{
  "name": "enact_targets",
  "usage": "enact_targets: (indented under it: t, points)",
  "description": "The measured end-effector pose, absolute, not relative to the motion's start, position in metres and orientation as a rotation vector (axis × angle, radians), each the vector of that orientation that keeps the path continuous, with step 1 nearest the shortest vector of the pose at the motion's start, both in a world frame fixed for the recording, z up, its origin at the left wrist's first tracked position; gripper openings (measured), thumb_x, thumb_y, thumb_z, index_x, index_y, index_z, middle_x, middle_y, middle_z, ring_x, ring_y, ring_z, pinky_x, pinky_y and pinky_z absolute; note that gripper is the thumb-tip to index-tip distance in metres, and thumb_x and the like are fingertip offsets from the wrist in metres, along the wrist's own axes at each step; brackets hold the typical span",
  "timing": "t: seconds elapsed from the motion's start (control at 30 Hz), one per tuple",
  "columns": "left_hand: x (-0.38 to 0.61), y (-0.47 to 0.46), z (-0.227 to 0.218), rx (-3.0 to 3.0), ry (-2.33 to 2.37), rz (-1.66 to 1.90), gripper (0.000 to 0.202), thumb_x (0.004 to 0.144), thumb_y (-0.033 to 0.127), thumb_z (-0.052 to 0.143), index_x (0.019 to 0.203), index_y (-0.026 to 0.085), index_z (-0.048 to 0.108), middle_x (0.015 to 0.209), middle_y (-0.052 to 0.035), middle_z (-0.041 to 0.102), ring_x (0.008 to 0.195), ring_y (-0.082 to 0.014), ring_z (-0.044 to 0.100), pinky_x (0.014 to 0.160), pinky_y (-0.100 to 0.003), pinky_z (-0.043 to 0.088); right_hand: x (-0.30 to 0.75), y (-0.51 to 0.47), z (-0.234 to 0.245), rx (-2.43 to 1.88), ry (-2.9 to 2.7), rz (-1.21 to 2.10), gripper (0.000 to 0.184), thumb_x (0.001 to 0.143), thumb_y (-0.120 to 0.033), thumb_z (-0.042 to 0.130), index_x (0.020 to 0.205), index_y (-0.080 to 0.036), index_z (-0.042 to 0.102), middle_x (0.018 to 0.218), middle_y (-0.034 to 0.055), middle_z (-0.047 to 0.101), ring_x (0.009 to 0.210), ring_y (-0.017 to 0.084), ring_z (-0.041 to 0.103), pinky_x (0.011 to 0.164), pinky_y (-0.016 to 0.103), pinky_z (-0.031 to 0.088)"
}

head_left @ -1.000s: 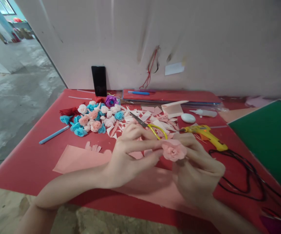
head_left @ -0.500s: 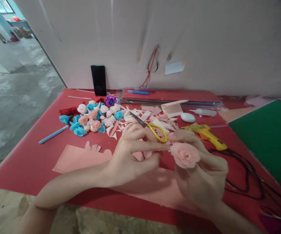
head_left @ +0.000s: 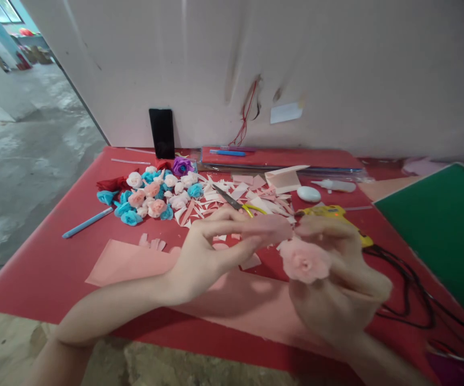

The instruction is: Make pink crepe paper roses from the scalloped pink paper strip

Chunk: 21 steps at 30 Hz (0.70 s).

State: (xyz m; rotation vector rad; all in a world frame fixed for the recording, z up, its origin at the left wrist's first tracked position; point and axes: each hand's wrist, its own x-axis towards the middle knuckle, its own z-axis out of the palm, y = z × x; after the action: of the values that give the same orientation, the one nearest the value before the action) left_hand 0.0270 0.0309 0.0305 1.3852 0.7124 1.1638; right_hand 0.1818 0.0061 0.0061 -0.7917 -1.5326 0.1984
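A pale pink paper rose [head_left: 306, 261] faces up in my right hand [head_left: 342, 273], whose fingers close around its base. My left hand [head_left: 207, 252] pinches a loose pink paper petal [head_left: 270, 227] just left of the rose. The petal's far edge is close to my right fingertips; I cannot tell whether they touch it. Behind my left hand lie scissors [head_left: 232, 200] with yellow handles, partly hidden. A yellow glue gun [head_left: 330, 212] rests behind my right hand, which covers much of it. Under both hands a long pink paper sheet [head_left: 240, 297] lies flat.
Finished paper roses [head_left: 157, 208] in pink, white and blue are heaped at the left, beside paper scraps [head_left: 199, 206]. A phone [head_left: 162, 134] leans on the wall. At the right are a green sheet [head_left: 441, 230], a black cord [head_left: 409, 284], a glue bottle [head_left: 336, 185] and a white oval object [head_left: 309, 193].
A pink petal now shows between my left fingers. My left hand has shifted slightly, and my right hand has tilted, hiding more of the glue gun. The rose stays in my right hand.
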Motion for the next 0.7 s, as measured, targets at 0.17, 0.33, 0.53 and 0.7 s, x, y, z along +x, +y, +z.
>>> enact_targets:
  t: [0.17, 0.33, 0.53, 0.7]
  points:
    - [0.0272, 0.0274, 0.0304, 1.431, 0.655, 1.220, 0.020, 0.073, 0.013, 0.063, 0.086, 0.024, 0.074, 0.069, -0.0008, 0.056, 0.069, -0.0121, 0.053, 0.069, -0.027, 0.047, 0.1767, 0.0079, 0.0114, -0.766, -1.605, 0.146, 0.046, 0.073, 0.000, 0.059, 0.100, -0.038, 0.067, 0.075, -0.0014, 0.054, 0.072, 0.017, 0.047, 0.063, 0.035, 0.040]
    - [0.0266, 0.0258, 0.0304, 1.633, 0.637, 1.328, 0.017, 0.074, 0.009, 0.060, 0.082, 0.018, 0.073, 0.068, -0.0018, 0.056, 0.069, -0.0124, 0.053, 0.067, -0.028, 0.046, 0.1740, 0.0087, 0.0121, -0.813, -1.592, 0.193, 0.042, 0.076, -0.003, 0.057, 0.096, -0.038, 0.069, 0.068, -0.0013, 0.054, 0.068, 0.018, 0.045, 0.060, 0.035, 0.037]
    - [0.0262, 0.0278, 0.0293, 1.843, 0.645, 1.423, 0.011, 0.076, 0.012, 0.060, 0.068, 0.013, 0.069, 0.065, -0.0031, 0.057, 0.066, -0.0133, 0.052, 0.068, -0.033, 0.044, 0.1746, 0.0077, 0.0110, -0.789, -1.569, 0.199, 0.039, 0.075, -0.003, 0.059, 0.095, -0.035, 0.069, 0.068, -0.0015, 0.056, 0.068, 0.018, 0.044, 0.060, 0.036, 0.036]
    - [0.0252, 0.0292, 0.0307, 1.960, 0.635, 1.416, 0.014, 0.076, 0.012, 0.060, 0.064, 0.014, 0.066, 0.066, -0.0027, 0.058, 0.064, -0.0127, 0.051, 0.069, -0.034, 0.044, 0.1751, 0.0072, 0.0112, -0.821, -1.561, 0.193, 0.034, 0.074, -0.004, 0.061, 0.088, -0.033, 0.070, 0.066, -0.0015, 0.057, 0.068, 0.018, 0.044, 0.059, 0.036, 0.036]
